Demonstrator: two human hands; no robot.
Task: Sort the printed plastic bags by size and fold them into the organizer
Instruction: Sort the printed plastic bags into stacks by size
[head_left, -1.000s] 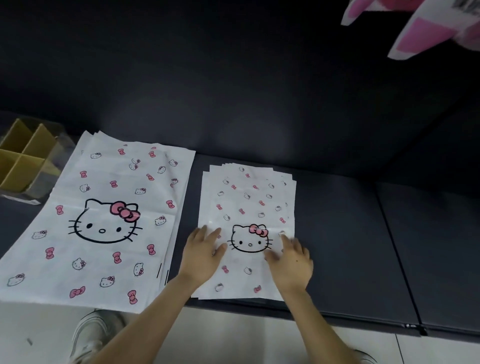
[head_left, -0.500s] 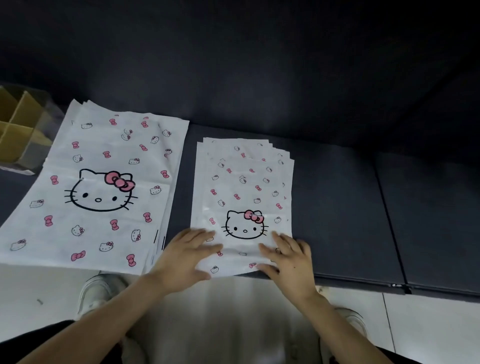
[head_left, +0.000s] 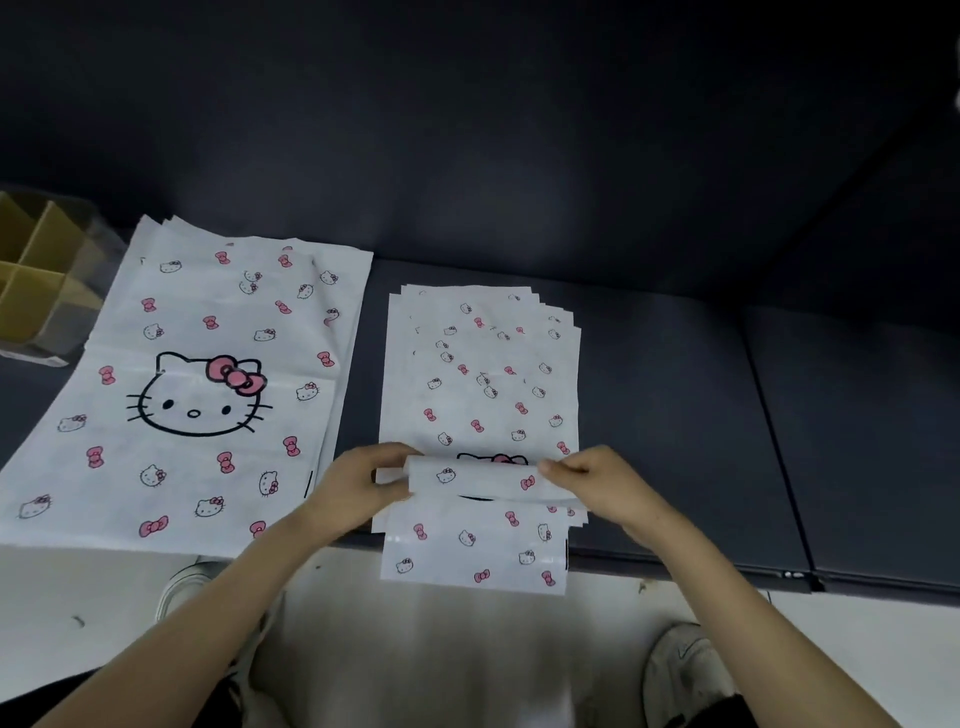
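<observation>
The left hand (head_left: 358, 483) and the right hand (head_left: 592, 480) each pinch, with curled fingers, one end of the folded small bag (head_left: 483, 480). It lies on the small stack (head_left: 483, 374), at the near edge of the dark padded surface (head_left: 675, 415). The large stack (head_left: 197, 389) lies just beside it, and the yellow organizer (head_left: 36, 291) stands at far left. The pale floor (head_left: 467, 649) is below.

dark padded bench (head_left: 675, 415) | pale floor (head_left: 883, 654) | white shoe, lower right (head_left: 685, 670)

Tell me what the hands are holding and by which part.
Both hold the top small bag at its fold: the left hand pinches the fold's left end, the right hand its right end.
</observation>
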